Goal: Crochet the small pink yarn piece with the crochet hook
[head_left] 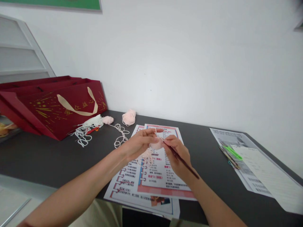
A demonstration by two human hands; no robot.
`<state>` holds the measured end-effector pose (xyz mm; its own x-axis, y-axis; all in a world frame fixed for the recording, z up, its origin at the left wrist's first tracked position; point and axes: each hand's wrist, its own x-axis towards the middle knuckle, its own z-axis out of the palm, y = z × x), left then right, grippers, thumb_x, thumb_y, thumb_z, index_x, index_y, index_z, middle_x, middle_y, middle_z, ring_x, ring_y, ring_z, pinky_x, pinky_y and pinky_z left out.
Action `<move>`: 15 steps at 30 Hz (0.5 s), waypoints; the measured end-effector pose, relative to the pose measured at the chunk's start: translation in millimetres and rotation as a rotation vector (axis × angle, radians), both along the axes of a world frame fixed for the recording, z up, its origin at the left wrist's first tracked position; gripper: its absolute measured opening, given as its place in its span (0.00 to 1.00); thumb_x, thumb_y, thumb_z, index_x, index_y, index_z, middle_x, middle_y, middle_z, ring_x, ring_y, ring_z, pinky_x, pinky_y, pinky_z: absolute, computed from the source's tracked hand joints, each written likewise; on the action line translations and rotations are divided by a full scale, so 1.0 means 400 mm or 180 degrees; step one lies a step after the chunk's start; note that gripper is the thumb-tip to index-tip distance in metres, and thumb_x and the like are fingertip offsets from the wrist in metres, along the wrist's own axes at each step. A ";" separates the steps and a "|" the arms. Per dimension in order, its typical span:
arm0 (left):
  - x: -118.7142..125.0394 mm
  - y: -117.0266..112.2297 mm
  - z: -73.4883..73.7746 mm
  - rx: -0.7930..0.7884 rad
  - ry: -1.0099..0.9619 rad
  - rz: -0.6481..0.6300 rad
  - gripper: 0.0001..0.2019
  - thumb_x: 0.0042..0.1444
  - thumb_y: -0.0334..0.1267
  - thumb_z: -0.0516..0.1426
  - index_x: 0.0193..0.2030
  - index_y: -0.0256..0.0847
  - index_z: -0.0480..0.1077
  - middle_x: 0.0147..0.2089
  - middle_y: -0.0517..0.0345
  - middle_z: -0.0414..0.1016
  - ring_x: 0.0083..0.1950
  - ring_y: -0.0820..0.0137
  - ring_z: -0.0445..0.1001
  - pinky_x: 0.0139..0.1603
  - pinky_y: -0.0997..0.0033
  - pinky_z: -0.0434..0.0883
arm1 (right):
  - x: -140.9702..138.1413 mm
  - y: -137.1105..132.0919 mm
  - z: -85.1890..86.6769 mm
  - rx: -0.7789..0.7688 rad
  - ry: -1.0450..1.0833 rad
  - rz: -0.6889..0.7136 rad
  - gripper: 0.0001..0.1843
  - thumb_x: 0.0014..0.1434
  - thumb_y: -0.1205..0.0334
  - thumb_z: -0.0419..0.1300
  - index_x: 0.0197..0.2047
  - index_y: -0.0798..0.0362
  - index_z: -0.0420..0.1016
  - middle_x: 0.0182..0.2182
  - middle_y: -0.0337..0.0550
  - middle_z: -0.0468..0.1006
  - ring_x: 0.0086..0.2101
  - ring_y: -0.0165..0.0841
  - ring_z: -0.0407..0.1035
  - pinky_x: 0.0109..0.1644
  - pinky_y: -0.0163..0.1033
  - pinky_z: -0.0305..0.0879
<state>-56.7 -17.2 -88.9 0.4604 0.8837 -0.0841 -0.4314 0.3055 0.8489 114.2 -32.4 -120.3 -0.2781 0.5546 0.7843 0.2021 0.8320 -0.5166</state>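
Between my hands, above the printed sheets, is a small pale pink crochet piece [156, 144]. My left hand [144, 138] is closed on it from the left, with a strand of yarn running up near the forefinger. My right hand [176, 149] grips a crochet hook [186, 164] with a dark brown handle, which slants down along the wrist. The hook's tip meets the top of the piece; the exact stitch is too small to make out. Loose pale yarn [145, 157] hangs below my left hand over the printed pattern sheets [163, 189].
A dark red gift bag [54, 110] stands at the left. Beside it lie white yarn [91, 124], a small pink yarn ball [108, 119] and a larger pink ball [129, 117]. At right, papers [267, 170] carry a bright green tool [233, 152]. A white wall [184, 69] backs the black table [94, 160].
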 end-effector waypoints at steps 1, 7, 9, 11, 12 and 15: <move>-0.006 0.005 0.002 0.0029 0.0010 -0.0026 0.19 0.45 0.28 0.65 0.46 0.37 0.75 0.31 0.58 0.74 0.33 0.75 0.71 0.41 0.73 0.63 | 0.003 0.002 0.006 -0.0397 0.0203 0.0088 0.07 0.61 0.71 0.54 0.39 0.48 0.64 0.33 0.39 0.69 0.30 0.29 0.65 0.31 0.35 0.63; -0.039 0.027 0.007 0.0258 0.0016 -0.0219 0.19 0.46 0.26 0.63 0.48 0.35 0.74 0.31 0.58 0.74 0.31 0.76 0.71 0.37 0.74 0.64 | 0.020 0.011 0.031 -0.1368 0.0860 0.0668 0.04 0.61 0.67 0.57 0.35 0.49 0.67 0.27 0.35 0.66 0.23 0.25 0.59 0.25 0.34 0.55; -0.048 0.030 0.006 0.0290 0.0041 -0.0373 0.19 0.47 0.27 0.62 0.49 0.35 0.73 0.30 0.59 0.74 0.31 0.75 0.71 0.36 0.74 0.64 | 0.023 0.012 0.036 -0.1431 0.0943 0.0759 0.04 0.60 0.68 0.58 0.34 0.49 0.68 0.28 0.35 0.67 0.23 0.25 0.59 0.24 0.33 0.54; -0.055 0.032 0.006 0.0293 0.0075 -0.0467 0.19 0.47 0.27 0.62 0.48 0.35 0.73 0.30 0.58 0.74 0.31 0.75 0.71 0.35 0.74 0.64 | 0.025 0.013 0.040 -0.1505 0.1018 0.0855 0.05 0.60 0.69 0.58 0.34 0.50 0.68 0.27 0.35 0.67 0.22 0.24 0.59 0.23 0.33 0.53; -0.057 0.032 0.007 0.0285 0.0084 -0.0501 0.18 0.47 0.27 0.62 0.48 0.35 0.73 0.30 0.57 0.74 0.30 0.75 0.72 0.35 0.74 0.64 | 0.026 0.013 0.041 -0.1539 0.1041 0.0902 0.05 0.60 0.69 0.58 0.34 0.50 0.68 0.26 0.34 0.66 0.22 0.24 0.59 0.23 0.33 0.53; -0.063 0.031 0.009 0.0196 0.0087 -0.0596 0.18 0.47 0.28 0.63 0.47 0.35 0.74 0.31 0.56 0.75 0.29 0.74 0.72 0.34 0.73 0.65 | 0.034 0.014 0.043 -0.1602 0.1016 0.0940 0.05 0.59 0.69 0.59 0.34 0.50 0.69 0.28 0.35 0.67 0.22 0.24 0.59 0.24 0.33 0.52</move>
<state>-81.9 -4.7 -85.4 0.6154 0.7868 -0.0473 -0.3484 0.3254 0.8791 127.9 -26.8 -103.0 -0.2715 0.8107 0.5186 -0.2248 0.4705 -0.8533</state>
